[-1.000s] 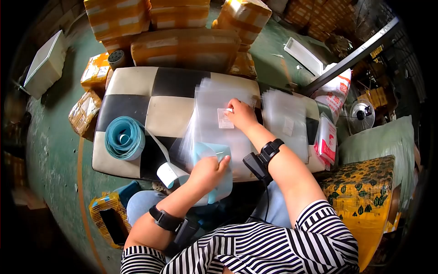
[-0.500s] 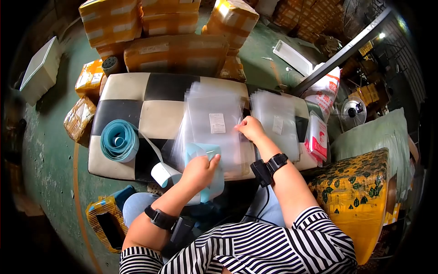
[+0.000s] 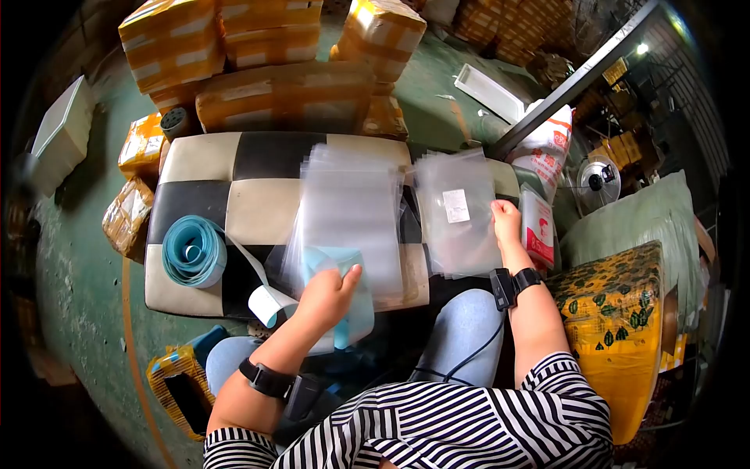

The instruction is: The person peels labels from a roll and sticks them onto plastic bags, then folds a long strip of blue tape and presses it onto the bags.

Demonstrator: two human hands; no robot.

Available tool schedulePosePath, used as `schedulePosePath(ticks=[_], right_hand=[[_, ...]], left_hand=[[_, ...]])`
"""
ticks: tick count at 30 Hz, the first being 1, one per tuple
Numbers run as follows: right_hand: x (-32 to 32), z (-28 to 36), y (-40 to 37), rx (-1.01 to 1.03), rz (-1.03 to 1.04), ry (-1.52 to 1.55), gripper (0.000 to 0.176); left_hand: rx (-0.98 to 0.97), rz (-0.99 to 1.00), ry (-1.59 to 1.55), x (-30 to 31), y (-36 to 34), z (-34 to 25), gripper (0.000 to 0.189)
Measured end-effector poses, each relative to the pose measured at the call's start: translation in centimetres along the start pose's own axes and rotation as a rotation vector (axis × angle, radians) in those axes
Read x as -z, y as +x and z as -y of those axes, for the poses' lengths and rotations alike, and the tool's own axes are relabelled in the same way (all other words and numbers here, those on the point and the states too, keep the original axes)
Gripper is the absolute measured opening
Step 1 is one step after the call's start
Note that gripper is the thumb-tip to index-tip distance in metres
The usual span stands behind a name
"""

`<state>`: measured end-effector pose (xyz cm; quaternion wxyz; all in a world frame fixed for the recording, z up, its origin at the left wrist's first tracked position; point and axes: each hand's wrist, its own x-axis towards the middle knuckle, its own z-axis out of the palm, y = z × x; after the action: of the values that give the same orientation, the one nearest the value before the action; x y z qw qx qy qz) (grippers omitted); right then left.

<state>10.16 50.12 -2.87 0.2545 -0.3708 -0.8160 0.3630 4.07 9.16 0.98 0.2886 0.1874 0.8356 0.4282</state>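
Note:
My left hand (image 3: 328, 297) is closed on the light blue label backing strip (image 3: 361, 301) at the bench's front edge. The strip runs to a white-faced curl (image 3: 268, 303) and on to a blue label roll (image 3: 193, 252) on the left. Above that hand lies a stack of clear plastic bags (image 3: 351, 203). My right hand (image 3: 506, 223) pinches the right edge of a clear bag (image 3: 461, 246) on the right-hand stack. This bag bears a white printed label (image 3: 455, 205).
The checkered padded bench (image 3: 266, 203) carries these things. A red and white packet (image 3: 537, 230) lies beside my right hand. Taped cartons (image 3: 285, 98) stand behind the bench. A slanting metal post (image 3: 574, 82) rises at the right, near a fan (image 3: 599, 181) and a yellow wrapped bundle (image 3: 605, 336).
My right hand has moved right with the labelled bag, from the left stack onto the right stack. My left hand stays on the backing strip. The whole view has shifted slightly.

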Motion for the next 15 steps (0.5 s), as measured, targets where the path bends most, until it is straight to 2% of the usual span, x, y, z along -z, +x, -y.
schedulePosePath(ticks=[3,4,7,8,10,11,12,13,14,15], right_hand=[[0.3,-5.5,1.5,0.085,-0.073,-0.138,0.014],[0.6,-3.3,0.5,-0.048,-0.032,-0.286,0.014],[0.1,-3.7,0.5,0.264,-0.182,-0.577,0.024],[-0.2,-1.7,-0.5,0.450,-0.330,-0.691,0.031],[-1.8,1.2,-1.2,0.567,-0.178,-0.414,0.031],[-2.9,4.9,-4.0,0.439,0.053,-0.130,0.026],[-5.1,5.0,-5.8,0.396,0.284,0.176,0.016],[-5.7,8.9,-10.0,0.199,0.618,0.498,0.014],[-7.0,9.3,-12.7,0.283,0.805,0.458,0.019],[-7.3,10.8,-15.4,0.224,0.967,0.446,0.024]], left_hand=[[0.012,0.014,-0.012,-0.4,0.4,0.4,0.062],[0.014,0.017,-0.017,-0.5,0.6,0.6,0.062],[0.039,0.010,-0.055,-0.8,0.8,1.0,0.063],[0.044,0.008,-0.122,-0.9,1.1,1.3,0.062],[0.057,0.001,-0.262,-1.0,1.5,2.2,0.060],[0.092,-0.022,-0.370,-0.9,1.6,2.3,0.057],[0.127,-0.038,-0.477,-0.8,1.7,2.3,0.054],[0.162,-0.052,-0.581,-0.7,1.7,2.2,0.052],[0.208,-0.084,-0.675,-0.7,1.8,2.1,0.044],[0.218,-0.107,-0.785,-0.7,1.9,2.0,0.044]])
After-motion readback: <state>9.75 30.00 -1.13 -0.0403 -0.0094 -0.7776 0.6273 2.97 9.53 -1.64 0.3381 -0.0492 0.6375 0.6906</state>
